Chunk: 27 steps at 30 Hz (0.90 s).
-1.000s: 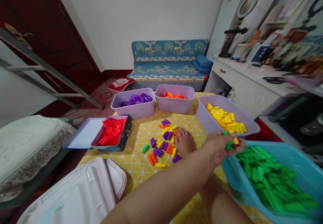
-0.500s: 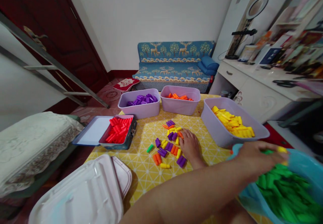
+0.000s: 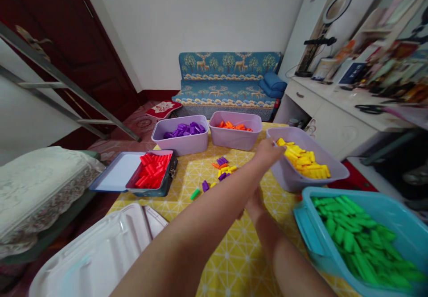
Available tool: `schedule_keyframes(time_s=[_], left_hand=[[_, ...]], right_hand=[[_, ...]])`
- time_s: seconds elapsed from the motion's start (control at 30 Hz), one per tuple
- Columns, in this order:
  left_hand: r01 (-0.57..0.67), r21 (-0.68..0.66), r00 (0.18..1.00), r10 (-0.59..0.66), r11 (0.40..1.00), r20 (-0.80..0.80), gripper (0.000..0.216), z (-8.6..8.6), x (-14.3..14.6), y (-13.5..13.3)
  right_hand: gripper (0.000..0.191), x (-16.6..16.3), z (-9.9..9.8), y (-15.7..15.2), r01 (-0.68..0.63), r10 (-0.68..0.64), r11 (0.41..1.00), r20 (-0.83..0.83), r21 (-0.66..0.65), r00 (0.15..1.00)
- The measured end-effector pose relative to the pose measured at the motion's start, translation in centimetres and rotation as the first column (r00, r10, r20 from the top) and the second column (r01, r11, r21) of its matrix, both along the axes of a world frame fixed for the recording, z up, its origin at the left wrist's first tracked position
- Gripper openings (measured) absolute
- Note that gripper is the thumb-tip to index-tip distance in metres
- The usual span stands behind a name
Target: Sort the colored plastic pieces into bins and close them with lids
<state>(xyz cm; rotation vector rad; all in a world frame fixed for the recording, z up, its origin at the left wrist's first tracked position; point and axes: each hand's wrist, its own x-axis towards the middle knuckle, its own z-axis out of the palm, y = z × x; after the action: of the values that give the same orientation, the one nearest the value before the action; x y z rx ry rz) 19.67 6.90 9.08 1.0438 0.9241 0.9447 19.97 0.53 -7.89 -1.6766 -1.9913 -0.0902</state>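
My left hand (image 3: pixel 270 152) is over the near-left rim of a lilac bin (image 3: pixel 287 179) that holds small yellow cap-like plastic pieces (image 3: pixel 302 156). Its fingers look bent together at the rim; what they hold, if anything, is hidden. The left forearm crosses over my right hand (image 3: pixel 253 200), which is low over the table, its fingers mostly covered. Beyond and left of the forearm lie loose purple pieces (image 3: pixel 205 186), orange and yellow ones, and a single green piece (image 3: pixel 195 194). The forearm hides part of this pile.
Lilac bins of purple pieces (image 3: pixel 185 130) and orange pieces (image 3: pixel 234 126) stand at the back. A tin of red pieces (image 3: pixel 152 171) is left, a turquoise bin (image 3: pixel 310 234) of green pieces near right. White lids (image 3: pixel 96 252) lie front left, on a yellow patterned tablecloth (image 3: pixel 230 261).
My left hand has moved from above the turquoise bin, where a yellow piece showed at its fingers, left and away to the yellow pieces' bin. My right hand has drawn nearer, behind the left forearm.
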Motion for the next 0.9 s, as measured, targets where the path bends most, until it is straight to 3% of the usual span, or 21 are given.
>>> schedule_keyframes(time_s=[0.1, 0.2, 0.27, 0.37, 0.47, 0.57, 0.7, 0.9], left_hand=[[-0.098, 0.303, 0.933, 0.194, 0.948, -0.305, 0.035, -1.5, -6.2, -1.2], [-0.188, 0.477, 0.702, 0.457, 0.858, -0.546, 0.032, -5.0, -12.9, -4.4], [-0.209, 0.502, 0.547, 0.526, 0.839, -0.651, 0.036, -7.8, -16.6, -6.8], [-0.256, 0.481, 0.442, 0.544, 0.838, -0.713, 0.048, -11.9, -19.9, -9.7], [-0.269, 0.516, 0.434, 0.581, 0.813, -0.689, 0.050, -14.8, -20.9, -11.0], [-0.233, 0.603, 0.471, 0.631, 0.763, -0.617, 0.041, -16.5, -20.5, -10.6], [-0.148, 0.641, 0.576, 0.592, 0.753, -0.563, 0.040, -17.0, -19.4, -9.1], [-0.133, 0.670, 0.572, 0.609, 0.730, -0.550, 0.034, -16.6, -18.9, -8.5]], right_hand=[[0.032, -0.4, 0.8, -0.3, 0.019, -0.019, 0.999, 0.000, -0.043, 1.000], [0.033, -0.7, 1.2, -0.2, -0.010, 0.010, 0.998, -0.009, -0.057, 1.000], [0.032, -0.7, 1.1, -0.2, -0.011, 0.009, 0.998, -0.022, -0.060, 1.000], [0.033, -0.7, 1.1, -0.2, -0.010, 0.009, 0.998, -0.023, -0.063, 1.000], [0.034, -0.6, 1.0, -0.2, -0.013, 0.012, 0.998, -0.016, -0.063, 1.000], [0.034, -0.5, 0.9, -0.2, -0.015, 0.014, 0.998, -0.016, -0.056, 1.000], [0.035, -0.4, 0.5, 0.0, -0.025, 0.025, 0.999, -0.029, -0.030, 0.999], [0.038, 0.1, 0.0, 0.2, -0.064, 0.064, 0.998, -0.057, 0.001, 0.996]])
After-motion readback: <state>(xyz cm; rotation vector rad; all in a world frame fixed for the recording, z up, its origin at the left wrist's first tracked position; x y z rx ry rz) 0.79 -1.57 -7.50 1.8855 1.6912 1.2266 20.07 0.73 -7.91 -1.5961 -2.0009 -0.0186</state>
